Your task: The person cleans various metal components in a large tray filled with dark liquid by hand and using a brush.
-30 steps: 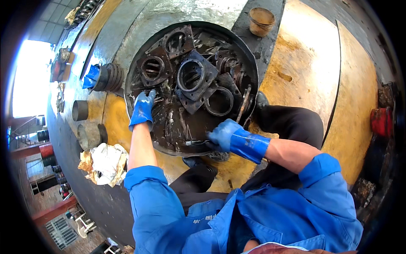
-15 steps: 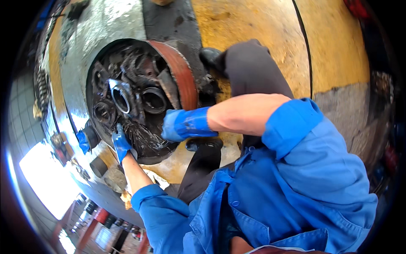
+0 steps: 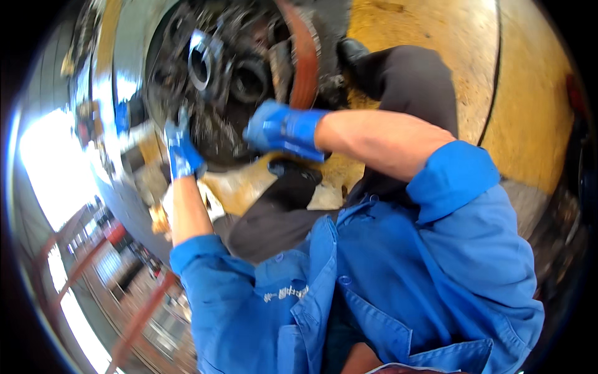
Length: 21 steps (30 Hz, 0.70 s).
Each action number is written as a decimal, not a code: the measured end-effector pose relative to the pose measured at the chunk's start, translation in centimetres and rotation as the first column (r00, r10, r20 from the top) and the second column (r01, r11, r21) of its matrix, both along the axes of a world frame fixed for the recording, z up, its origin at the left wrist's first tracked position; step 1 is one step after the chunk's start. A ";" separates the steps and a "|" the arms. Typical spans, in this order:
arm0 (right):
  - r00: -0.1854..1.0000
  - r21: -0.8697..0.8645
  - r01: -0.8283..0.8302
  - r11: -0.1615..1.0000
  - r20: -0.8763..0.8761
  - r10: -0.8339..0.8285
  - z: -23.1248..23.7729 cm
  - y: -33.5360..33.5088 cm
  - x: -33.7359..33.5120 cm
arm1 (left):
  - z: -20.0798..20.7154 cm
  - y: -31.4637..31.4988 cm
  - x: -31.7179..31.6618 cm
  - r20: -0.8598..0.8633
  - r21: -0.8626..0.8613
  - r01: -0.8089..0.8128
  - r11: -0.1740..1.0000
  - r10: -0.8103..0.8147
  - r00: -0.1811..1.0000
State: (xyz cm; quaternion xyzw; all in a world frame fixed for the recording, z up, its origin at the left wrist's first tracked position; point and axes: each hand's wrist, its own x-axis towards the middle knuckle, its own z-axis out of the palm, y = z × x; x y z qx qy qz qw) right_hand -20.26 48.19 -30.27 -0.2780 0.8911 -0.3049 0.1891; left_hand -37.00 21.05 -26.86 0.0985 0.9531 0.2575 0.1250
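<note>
My left hand [image 3: 180, 149], in a blue rubber glove, is at the near left edge of a round drum [image 3: 304, 62] with a reddish-brown side. Its fingers look stretched and apart, though blurred. My right hand [image 3: 269, 128], gloved the same, is closed in a fist at the drum's near right side; what it grips, if anything, is hidden. Oily black metal parts fill the drum. Among them are a shiny oval ring-shaped part [image 3: 208, 60] and a dark round ring [image 3: 266, 81]. Glossy black sludge [image 3: 212, 134] lies between my hands.
My bent legs [image 3: 411, 81] and dark shoes flank the drum on the right and near side. The floor [image 3: 430, 37] is stained yellow. At left, small cylindrical parts and a crumpled pale cloth [image 3: 212, 202] lie beside the drum. Red metal framing [image 3: 143, 318] stands at lower left.
The whole view has shifted, so the drum sits higher and farther right. Both hands stay by the drum's near side; my left hand's fingers point more straight away from me.
</note>
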 end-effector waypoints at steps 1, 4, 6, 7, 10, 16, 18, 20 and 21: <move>0.999 0.054 -0.028 0.998 0.033 0.026 0.2 0.3 -0.7 | 0.9 0.8 1.0 -0.024 -0.005 0.019 1.000 -0.019 1.000; 0.997 0.137 -0.019 0.990 0.080 0.008 4.6 0.7 -1.8 | 3.9 0.9 4.7 -0.067 0.013 -0.001 1.000 0.002 0.998; 0.998 0.136 0.001 0.991 -0.062 0.007 2.4 1.5 -3.7 | 4.8 2.9 5.7 -0.018 0.120 -0.062 0.991 0.064 0.998; 0.998 0.093 0.010 0.996 -0.062 -0.004 2.5 1.3 -3.9 | 5.2 2.7 6.9 0.047 0.177 -0.157 0.972 0.151 0.987; 0.990 0.030 0.130 0.991 -0.054 -0.128 2.8 3.6 -4.2 | 7.6 7.2 12.8 0.355 0.582 -0.387 0.715 0.205 0.912; 0.984 0.020 0.157 0.987 -0.090 -0.155 4.2 4.2 -4.1 | -2.1 -1.4 7.8 -0.145 0.259 -0.148 0.954 0.190 0.971; 0.974 0.014 0.209 0.978 -0.092 -0.207 4.5 6.5 -3.9 | -2.3 1.5 9.6 0.028 0.309 -0.272 0.911 0.277 0.960; 0.966 -0.045 0.240 0.970 -0.092 -0.243 6.3 5.6 -4.2 | -2.2 -0.6 9.9 -0.079 0.163 -0.270 0.949 0.285 0.955; 0.950 -0.045 0.297 0.954 -0.086 -0.300 6.5 6.5 -4.5 | -2.5 -0.1 10.5 -0.091 0.196 -0.228 0.954 0.250 0.964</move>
